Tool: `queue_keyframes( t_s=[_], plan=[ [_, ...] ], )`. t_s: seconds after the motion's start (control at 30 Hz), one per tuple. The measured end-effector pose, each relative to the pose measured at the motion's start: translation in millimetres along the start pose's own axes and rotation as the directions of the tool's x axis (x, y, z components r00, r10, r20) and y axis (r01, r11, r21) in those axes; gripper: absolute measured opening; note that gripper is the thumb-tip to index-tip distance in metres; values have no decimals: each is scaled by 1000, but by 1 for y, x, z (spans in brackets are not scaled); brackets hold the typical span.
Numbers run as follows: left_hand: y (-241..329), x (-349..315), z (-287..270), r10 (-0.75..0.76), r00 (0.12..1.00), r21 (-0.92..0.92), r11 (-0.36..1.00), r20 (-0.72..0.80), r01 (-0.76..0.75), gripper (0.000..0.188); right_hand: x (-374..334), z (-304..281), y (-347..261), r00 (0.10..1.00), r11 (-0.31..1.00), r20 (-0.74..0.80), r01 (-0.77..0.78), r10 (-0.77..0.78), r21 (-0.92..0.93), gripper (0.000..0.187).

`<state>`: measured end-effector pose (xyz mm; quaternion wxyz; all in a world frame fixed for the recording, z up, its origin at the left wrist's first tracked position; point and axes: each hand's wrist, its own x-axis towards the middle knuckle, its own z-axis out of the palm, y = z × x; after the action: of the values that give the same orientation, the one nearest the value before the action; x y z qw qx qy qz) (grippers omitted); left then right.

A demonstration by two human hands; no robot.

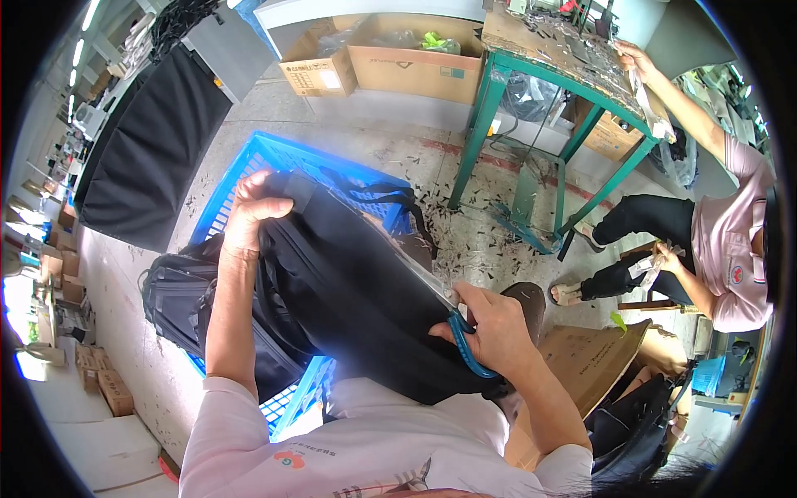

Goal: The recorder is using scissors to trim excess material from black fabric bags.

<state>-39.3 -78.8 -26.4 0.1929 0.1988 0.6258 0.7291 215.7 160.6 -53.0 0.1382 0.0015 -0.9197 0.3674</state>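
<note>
A black fabric bag (349,274) lies across my lap and stretches up to the left; its exact shape cannot be made out. My left hand (256,212) is closed on its far left end, thumb on top. In my right hand (498,328) is a pair of scissors (466,347) with teal-blue handles, its blades pointing up and left along the bag's right edge. Whether the blades touch the cloth is hard to tell. Beneath the bag stands a blue plastic basket (264,148), and a black backpack (178,295) rests over its left side.
A green-framed work table (477,116) with scraps on top stands ahead right. At the right sits another person (722,232), one hand on that table. Cardboard boxes (407,70) line the back, an open carton (602,361) stands near right, and black scraps litter the floor.
</note>
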Motion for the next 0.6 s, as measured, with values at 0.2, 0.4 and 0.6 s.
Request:
queue_keyframes(
  t_s=[0.2,0.4,0.6],
  plan=[
    [-1,2,0,9,1000,-38,999,-11,-10,36,16,-1,-4,999,997,-31,32,-34,-63,56],
    [3,1,0,-23,1000,-57,998,-4,22,38,8,6,-2,997,996,-59,47,-51,-69,55],
    [6,4,0,-7,999,-52,999,36,9,39,24,3,-9,988,991,-117,89,-100,-96,53]
  ],
)
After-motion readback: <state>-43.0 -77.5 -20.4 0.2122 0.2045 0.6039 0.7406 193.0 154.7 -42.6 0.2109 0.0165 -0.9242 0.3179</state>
